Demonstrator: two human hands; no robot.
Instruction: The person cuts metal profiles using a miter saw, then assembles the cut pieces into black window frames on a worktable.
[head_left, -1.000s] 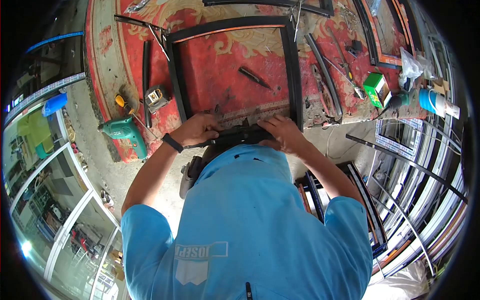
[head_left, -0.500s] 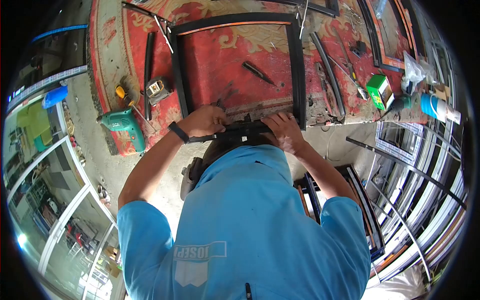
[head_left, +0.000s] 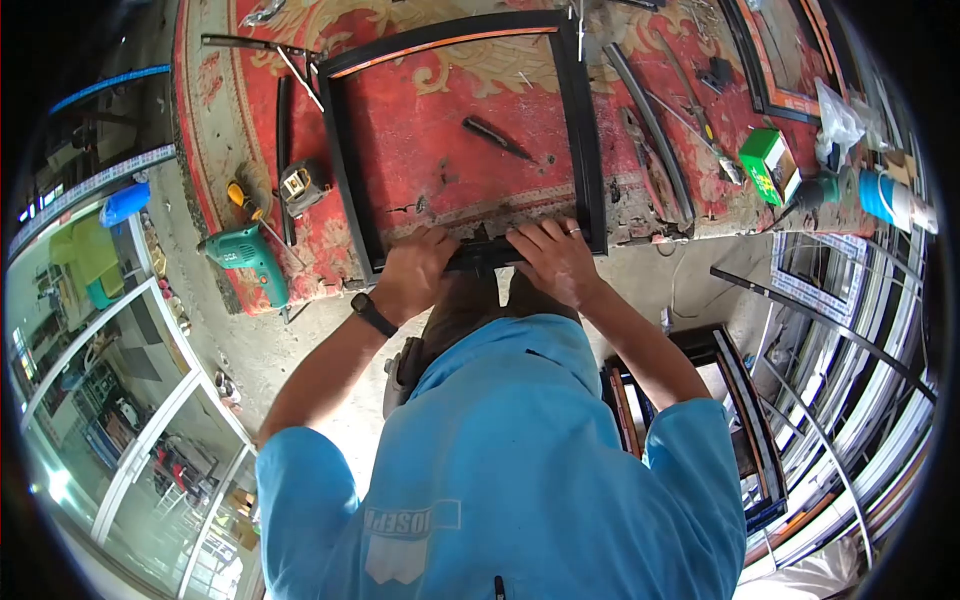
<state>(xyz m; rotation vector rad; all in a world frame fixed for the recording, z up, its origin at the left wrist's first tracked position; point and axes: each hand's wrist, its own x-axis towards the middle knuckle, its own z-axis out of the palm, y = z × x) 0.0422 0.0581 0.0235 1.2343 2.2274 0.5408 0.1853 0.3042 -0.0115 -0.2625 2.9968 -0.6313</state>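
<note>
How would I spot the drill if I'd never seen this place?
Find the red patterned carpet under the black frame. On its near left corner lies the drill. It is green and pistol-shaped, unlike the yellow-handled screwdriver and boxy tape measure close by.

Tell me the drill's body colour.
Green drill, with darker parts; the head view shows it.

Blue short-sleeved shirt, dark trousers and black wristwatch are worn.
</note>
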